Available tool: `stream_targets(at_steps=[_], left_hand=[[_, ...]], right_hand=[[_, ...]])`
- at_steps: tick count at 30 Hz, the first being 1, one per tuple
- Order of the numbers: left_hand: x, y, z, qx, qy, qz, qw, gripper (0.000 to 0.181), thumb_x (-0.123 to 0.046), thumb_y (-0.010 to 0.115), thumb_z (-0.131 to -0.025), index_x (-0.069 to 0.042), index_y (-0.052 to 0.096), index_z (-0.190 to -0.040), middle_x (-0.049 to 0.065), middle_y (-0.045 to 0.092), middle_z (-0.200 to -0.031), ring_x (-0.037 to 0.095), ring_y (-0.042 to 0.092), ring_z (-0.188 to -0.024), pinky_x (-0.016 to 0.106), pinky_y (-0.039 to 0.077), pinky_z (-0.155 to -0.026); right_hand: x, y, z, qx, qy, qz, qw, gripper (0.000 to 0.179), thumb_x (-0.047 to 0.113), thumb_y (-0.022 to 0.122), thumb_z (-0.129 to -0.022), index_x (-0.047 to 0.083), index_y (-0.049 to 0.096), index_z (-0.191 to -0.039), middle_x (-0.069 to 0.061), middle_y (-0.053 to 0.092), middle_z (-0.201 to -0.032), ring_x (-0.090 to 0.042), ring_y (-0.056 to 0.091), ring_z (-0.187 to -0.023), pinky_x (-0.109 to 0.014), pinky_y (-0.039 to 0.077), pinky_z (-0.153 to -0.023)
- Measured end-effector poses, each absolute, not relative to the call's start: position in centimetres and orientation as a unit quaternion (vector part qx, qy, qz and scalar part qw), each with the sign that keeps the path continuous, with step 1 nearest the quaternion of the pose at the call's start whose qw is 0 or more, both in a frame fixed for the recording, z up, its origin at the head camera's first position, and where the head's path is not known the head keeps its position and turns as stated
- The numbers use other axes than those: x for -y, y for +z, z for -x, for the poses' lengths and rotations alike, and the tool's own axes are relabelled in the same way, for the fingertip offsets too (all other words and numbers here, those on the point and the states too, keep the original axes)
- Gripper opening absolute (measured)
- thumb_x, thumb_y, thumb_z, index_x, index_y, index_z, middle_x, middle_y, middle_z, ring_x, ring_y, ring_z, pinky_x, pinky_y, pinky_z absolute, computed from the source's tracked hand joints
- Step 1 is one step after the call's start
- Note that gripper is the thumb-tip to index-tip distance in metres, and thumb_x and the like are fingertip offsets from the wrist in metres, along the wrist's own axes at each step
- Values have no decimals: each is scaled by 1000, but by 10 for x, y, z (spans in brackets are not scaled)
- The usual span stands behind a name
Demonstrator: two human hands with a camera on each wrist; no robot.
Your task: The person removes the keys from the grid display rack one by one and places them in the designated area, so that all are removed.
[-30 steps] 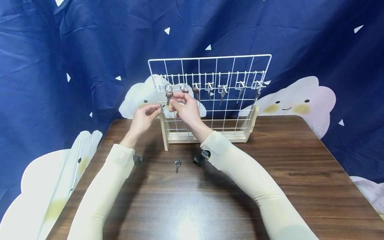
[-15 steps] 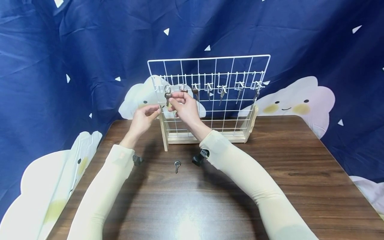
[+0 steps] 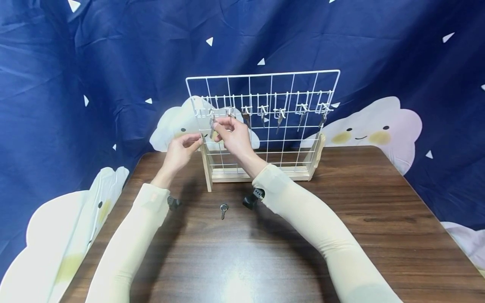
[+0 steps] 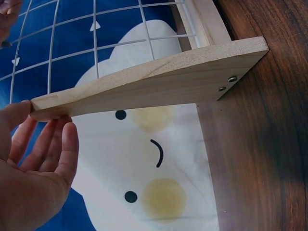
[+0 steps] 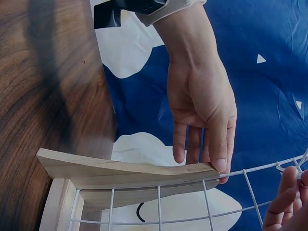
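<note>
A white wire grid rack (image 3: 268, 141) with wooden side supports stands at the back of the table. My left hand (image 3: 179, 152) pinches the top end of the left wooden support (image 4: 144, 86), thumb on one side and fingers on the other. My right hand (image 3: 235, 135) pinches a key on a ring (image 3: 211, 124) below the leftmost hook. Whether the ring sits on that hook is too small to tell. Several other keys (image 3: 279, 120) hang from the white hooks to its right. The right hand partly covers the hanging key nearest it.
Another key (image 3: 223, 211) with a ring lies on the brown wooden table (image 3: 295, 252), in front of the rack. Behind the table hangs a blue curtain (image 3: 125, 50) with cloud faces and white triangles.
The key in my right fingers has turned; it looked dark and broad before and now appears lighter and narrower. The left hand keeps its grip on the support.
</note>
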State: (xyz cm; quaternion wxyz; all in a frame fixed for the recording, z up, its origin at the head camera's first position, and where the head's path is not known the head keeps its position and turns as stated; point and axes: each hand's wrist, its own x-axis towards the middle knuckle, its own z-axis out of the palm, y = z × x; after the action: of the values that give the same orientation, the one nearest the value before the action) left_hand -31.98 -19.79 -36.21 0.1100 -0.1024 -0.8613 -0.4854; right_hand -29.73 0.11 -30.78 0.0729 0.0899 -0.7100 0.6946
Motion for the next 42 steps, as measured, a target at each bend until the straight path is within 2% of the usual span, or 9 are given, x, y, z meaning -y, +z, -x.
stream_targets(at_steps=[5,10,16,27,36,38,42], left_hand=[[198,-363,319,860,-488,105,108,41,-31,68,-96,-7,66,-129,15,68,-129,31,69,-113,41,59,-96],[198,-362,319,858,-491,107,108,41,-31,67,-96,-7,65,-129,15,68,-130,31,69,-114,40,59,-96],[198,-362,319,860,-488,103,107,41,-31,67,-97,-7,65,-130,16,68,-129,31,69,-113,40,60,-95],[197,-362,319,861,-486,103,112,41,-30,67,-97,-6,65,-130,16,68,-129,31,69,-112,38,61,-93],[197,-361,320,854,-497,108,109,39,-28,67,-97,-5,65,-129,17,68,-128,32,68,-115,36,61,-93],[197,-361,321,854,-497,108,108,40,-28,67,-97,-4,65,-129,18,68,-128,32,68,-115,35,61,-92],[197,-362,322,852,-501,106,107,39,-27,67,-97,-4,65,-129,17,68,-128,32,69,-114,31,62,-90]], right_hand=[[-2,-307,294,715,687,-101,84,15,21,71,-93,12,71,-105,-3,76,-88,-7,65,-59,-16,35,-44],[-3,-307,291,715,684,-116,92,14,21,72,-93,11,71,-103,-3,76,-85,-9,65,-60,-17,41,-50],[-5,-306,286,715,680,-134,98,15,20,72,-93,10,71,-104,-5,77,-86,-10,65,-60,-17,43,-51],[-5,-302,277,697,692,-161,100,17,16,72,-92,5,72,-105,-21,76,-98,-9,64,-58,-17,43,-53],[-8,-298,267,696,691,-169,93,18,15,72,-92,6,72,-106,-15,77,-98,-11,65,-59,-19,52,-57],[-8,-298,266,698,690,-170,91,18,16,73,-92,6,72,-106,-17,77,-98,-15,66,-60,-20,53,-58],[-9,-300,263,696,693,-171,84,17,16,73,-91,5,72,-104,-19,76,-96,-37,68,-68,-22,56,-60]])
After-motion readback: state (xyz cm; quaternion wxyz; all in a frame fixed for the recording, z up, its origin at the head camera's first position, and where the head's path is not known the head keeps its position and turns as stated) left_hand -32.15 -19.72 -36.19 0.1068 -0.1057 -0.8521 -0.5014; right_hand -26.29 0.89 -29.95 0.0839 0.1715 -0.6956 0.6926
